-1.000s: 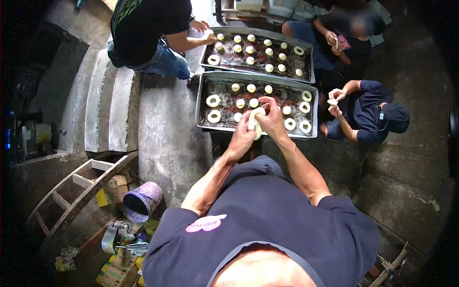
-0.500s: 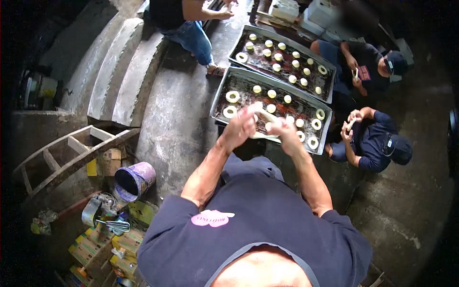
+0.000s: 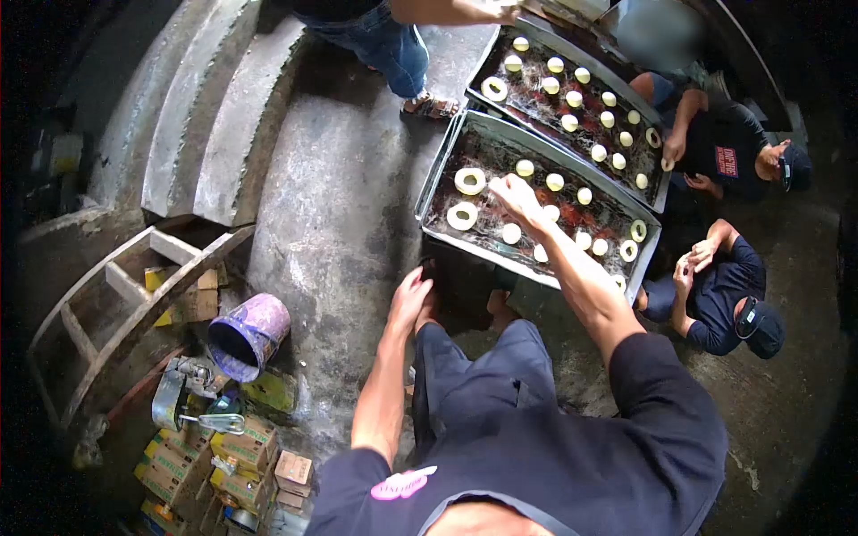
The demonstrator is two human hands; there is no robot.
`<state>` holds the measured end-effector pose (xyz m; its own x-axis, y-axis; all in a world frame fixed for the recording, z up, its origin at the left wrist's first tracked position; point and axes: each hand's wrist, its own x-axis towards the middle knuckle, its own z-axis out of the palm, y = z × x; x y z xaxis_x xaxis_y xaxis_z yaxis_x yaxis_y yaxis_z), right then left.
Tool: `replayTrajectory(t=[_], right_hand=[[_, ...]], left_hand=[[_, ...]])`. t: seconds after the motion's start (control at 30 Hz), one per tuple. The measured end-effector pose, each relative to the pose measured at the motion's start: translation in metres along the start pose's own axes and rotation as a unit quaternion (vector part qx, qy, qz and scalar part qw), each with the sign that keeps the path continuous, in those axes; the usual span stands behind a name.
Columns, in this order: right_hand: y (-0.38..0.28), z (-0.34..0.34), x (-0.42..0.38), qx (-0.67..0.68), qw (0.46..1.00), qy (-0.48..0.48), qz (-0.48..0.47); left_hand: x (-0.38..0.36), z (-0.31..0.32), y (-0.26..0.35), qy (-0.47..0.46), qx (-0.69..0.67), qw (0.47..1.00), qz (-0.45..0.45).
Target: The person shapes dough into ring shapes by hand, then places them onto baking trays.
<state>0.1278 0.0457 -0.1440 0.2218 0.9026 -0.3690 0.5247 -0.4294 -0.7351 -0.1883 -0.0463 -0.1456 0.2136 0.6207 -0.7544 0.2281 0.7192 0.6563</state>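
Observation:
My right hand [image 3: 518, 198] reaches over the near tray [image 3: 545, 272], its fingers drawn together beside the upper-left dough ring [image 3: 462, 185]. What is between those fingers, if anything, is hidden. A second dough ring [image 3: 450, 216] lies just below the first. Pale dough balls, such as one dough ball [image 3: 525, 167], sit around my hand, and more dough rings [image 3: 638, 230] lie at the tray's right end. My left hand [image 3: 411, 297] hangs low, left of the tray's near edge, holding nothing visible, with its fingers loosely apart.
Behind is a far tray [image 3: 483, 70] with several dough balls and rings. Two people [image 3: 728, 290] sit to the right, and a person in jeans [image 3: 398, 54] stands at the upper left. A purple bucket [image 3: 268, 313], cardboard boxes [image 3: 170, 469], a whisk [image 3: 214, 422] and concrete steps [image 3: 255, 125] are on the left.
Both my hands held a dough ring over the near tray. Now they are apart: the left has dropped toward my body, the right is down at the tray. The view has shifted.

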Motion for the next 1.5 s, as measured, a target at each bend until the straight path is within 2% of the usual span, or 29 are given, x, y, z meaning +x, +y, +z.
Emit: replayTrajectory(t=[0.03, 0.1, 0.17, 0.23, 0.3, 0.33, 0.37, 0.4, 0.43, 0.47, 0.5, 0.53, 0.63, 0.7, 0.73, 0.77, 0.83, 0.9, 0.93, 0.97, 1.03, 1.1, 1.17, 1.23, 1.3, 1.37, 1.4, 1.43, 1.5], right_hand=[[0.022, 0.017, 0.033, 0.008, 0.997, 0.051, -0.059], [0.035, 0.041, 0.09, 0.122, 0.985, 0.106, 0.065], [0.062, 0.047, 0.138, -0.029, 0.986, 0.09, -0.136], [0.071, 0.059, 0.176, 0.093, 0.988, 0.086, 0.088], [0.136, 0.089, 0.207, 0.09, 0.98, 0.179, -0.003], [0.118, 0.075, 0.194, 0.129, 0.973, 0.149, 0.122], [0.094, 0.054, 0.181, 0.163, 0.949, 0.119, 0.244], [0.123, 0.049, 0.188, 0.054, 0.976, 0.095, 0.19], [0.125, 0.04, 0.173, 0.08, 0.979, 0.129, 0.139], [0.145, 0.032, 0.165, -0.058, 0.979, 0.196, 0.017], [0.163, 0.024, 0.159, -0.195, 0.941, 0.257, -0.105], [0.152, 0.011, 0.143, -0.211, 0.952, 0.222, 0.008], [0.184, 0.001, 0.127, -0.332, 0.934, 0.11, 0.079], [0.209, 0.011, 0.119, -0.179, 0.968, 0.169, -0.056], [0.182, 0.008, 0.106, -0.088, 0.987, 0.135, -0.017], [0.156, 0.011, 0.094, -0.044, 0.992, 0.091, 0.076], [0.105, 0.015, 0.056, 0.098, 0.987, 0.023, 0.129], [0.066, 0.023, 0.003, 0.207, 0.975, -0.024, 0.079], [0.049, 0.022, -0.022, 0.26, 0.957, -0.089, 0.096], [0.033, 0.019, -0.049, 0.309, 0.931, -0.155, 0.114], [-0.003, -0.003, -0.107, 0.417, 0.879, -0.185, 0.143], [-0.028, -0.027, -0.152, 0.515, 0.835, -0.14, 0.133], [-0.059, -0.063, -0.184, 0.508, 0.852, -0.096, 0.085], [-0.065, -0.072, -0.205, 0.561, 0.822, -0.073, 0.056], [-0.076, -0.076, -0.216, 0.48, 0.876, 0.014, 0.043], [-0.096, -0.1, -0.224, 0.444, 0.894, 0.065, -0.022], [-0.105, -0.115, -0.228, 0.395, 0.914, 0.091, -0.003], [-0.111, -0.119, -0.226, 0.385, 0.913, 0.132, -0.007], [-0.12, -0.121, -0.23, 0.257, 0.946, 0.194, -0.021]], left_hand=[[-0.007, -0.018, -0.022, 0.009, -0.004, 0.999, -0.037], [-0.032, -0.048, -0.078, 0.081, -0.013, 0.994, -0.074], [-0.063, -0.081, -0.15, 0.132, 0.073, 0.982, -0.111], [-0.099, -0.103, -0.2, 0.145, 0.175, 0.951, -0.209], [-0.139, -0.106, -0.231, 0.16, 0.158, 0.943, -0.245], [-0.153, -0.104, -0.24, 0.16, 0.077, 0.942, -0.285], [-0.162, -0.099, -0.242, 0.158, 0.081, 0.939, -0.295], [-0.167, -0.092, -0.241, 0.155, 0.066, 0.934, -0.316], [-0.169, -0.085, -0.238, 0.149, 0.052, 0.929, -0.334], [-0.168, -0.076, -0.232, 0.147, 0.032, 0.928, -0.341], [-0.163, -0.068, -0.226, 0.144, 0.038, 0.929, -0.338], [-0.153, -0.057, -0.213, 0.14, 0.012, 0.934, -0.328], [-0.111, -0.037, -0.181, 0.101, -0.001, 0.96, -0.261], [-0.076, -0.018, -0.149, 0.084, 0.009, 0.979, -0.187], [-0.059, -0.008, -0.13, 0.076, 0.011, 0.986, -0.148], [-0.04, 0.005, -0.114, 0.1, 0.048, 0.988, -0.111], [-0.015, 0.037, -0.06, 0.1, 0.012, 0.995, -0.018], [-0.005, 0.067, 0.003, 0.07, 0.006, 0.998, 0.003], [-0.006, 0.081, 0.026, 0.061, -0.027, 0.997, 0.032], [-0.009, 0.095, 0.048, 0.042, -0.077, 0.996, 0.017], [-0.025, 0.113, 0.083, 0.017, -0.126, 0.992, 0.005], [-0.046, 0.128, 0.111, -0.122, -0.103, 0.985, 0.07], [-0.054, 0.137, 0.115, -0.143, -0.107, 0.977, 0.115], [-0.072, 0.147, 0.129, -0.14, -0.093, 0.973, 0.157], [-0.097, 0.162, 0.15, -0.143, -0.072, 0.969, 0.187], [-0.12, 0.172, 0.158, -0.187, -0.076, 0.962, 0.185], [-0.125, 0.173, 0.154, -0.203, 0.03, 0.94, 0.273], [-0.138, 0.174, 0.156, -0.247, 0.051, 0.934, 0.254], [-0.15, 0.173, 0.165, -0.26, 0.005, 0.93, 0.26]])
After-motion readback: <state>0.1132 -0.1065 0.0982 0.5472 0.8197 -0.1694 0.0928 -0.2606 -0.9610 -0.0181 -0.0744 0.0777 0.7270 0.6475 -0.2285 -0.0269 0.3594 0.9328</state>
